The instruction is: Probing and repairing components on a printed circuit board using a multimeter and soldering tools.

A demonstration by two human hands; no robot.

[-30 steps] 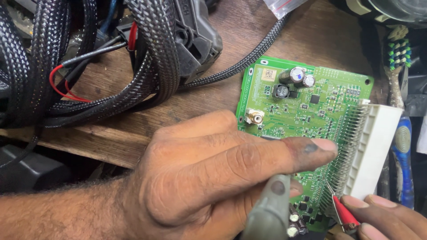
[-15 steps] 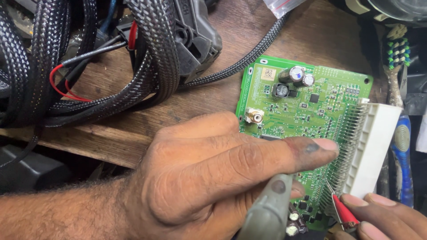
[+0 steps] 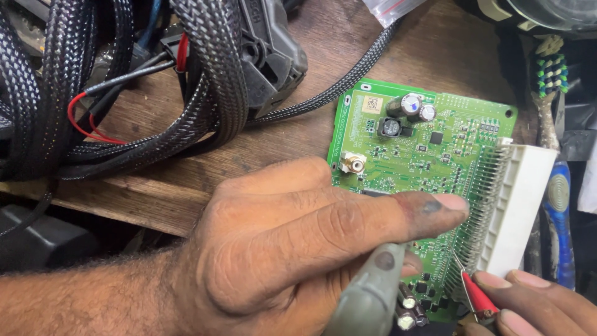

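The left hand (image 3: 292, 255) lies over the lower left part of the green board (image 3: 429, 149). Its fingers are closed around a grey tool (image 3: 373, 298), and the forefinger is stretched out across the board, the tip almost at the pin row of the white connector (image 3: 522, 205). The right hand (image 3: 535, 305) shows only in the bottom right corner of the view. Its fingertips are pinched on a red probe (image 3: 477, 297), and the thin metal tip of the probe touches the lower pins of the connector.

The board rests flat on the wooden bench (image 3: 186, 180), near its right edge, with the connector on the board's right side. Two silver capacitors (image 3: 418, 107) stand at the top of the board. A bundle of black sleeved cables (image 3: 205, 68) lies on the left part of the bench, with a thin red wire (image 3: 81, 121) looping beside it. A toothbrush (image 3: 553, 124) lies just to the right of the connector.
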